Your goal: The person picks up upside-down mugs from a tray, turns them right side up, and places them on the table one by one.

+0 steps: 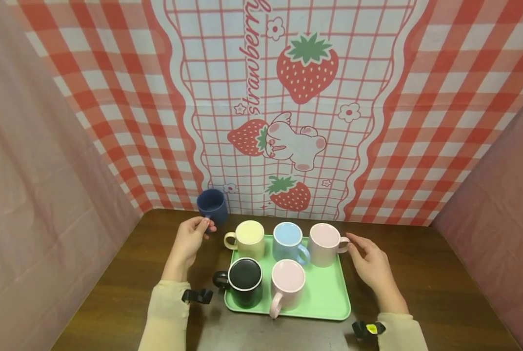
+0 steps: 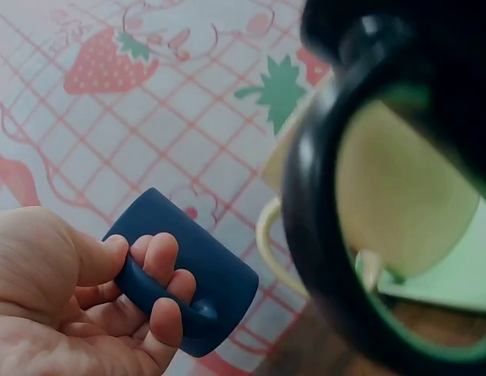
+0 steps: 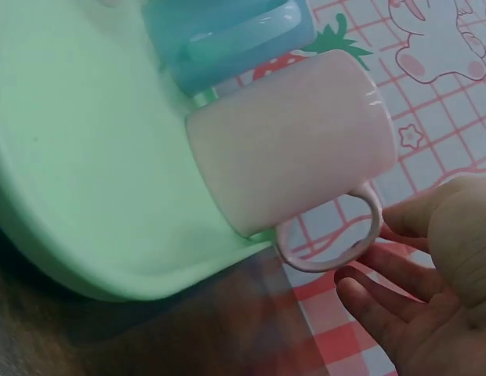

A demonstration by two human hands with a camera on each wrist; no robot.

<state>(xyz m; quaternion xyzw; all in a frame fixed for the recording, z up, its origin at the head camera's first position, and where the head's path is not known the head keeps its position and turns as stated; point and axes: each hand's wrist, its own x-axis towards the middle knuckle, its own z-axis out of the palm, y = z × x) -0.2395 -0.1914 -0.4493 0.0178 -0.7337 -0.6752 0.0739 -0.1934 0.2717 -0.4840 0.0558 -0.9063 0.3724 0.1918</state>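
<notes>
My left hand [image 1: 190,239] grips the handle of a dark blue mug [image 1: 214,207], its fingers curled through the handle in the left wrist view. That mug is at the back left, beyond the green tray [image 1: 325,292]. At the tray's back right corner stands a pink mug [image 1: 324,246]. My right hand [image 1: 371,261] pinches the outer edge of its handle between thumb and fingertips, the fingers partly behind the handle in the right wrist view. A light blue mug [image 1: 287,243] is beside this pink mug, and a yellow mug [image 1: 250,241] stands at the tray's back left.
A black mug [image 1: 246,282] and a second pink mug [image 1: 288,285] stand in the tray's front row. The black mug's handle sticks out past the left rim. Brown tabletop [image 1: 424,273] surrounds the tray, and a strawberry-print cloth [image 1: 305,146] hangs behind.
</notes>
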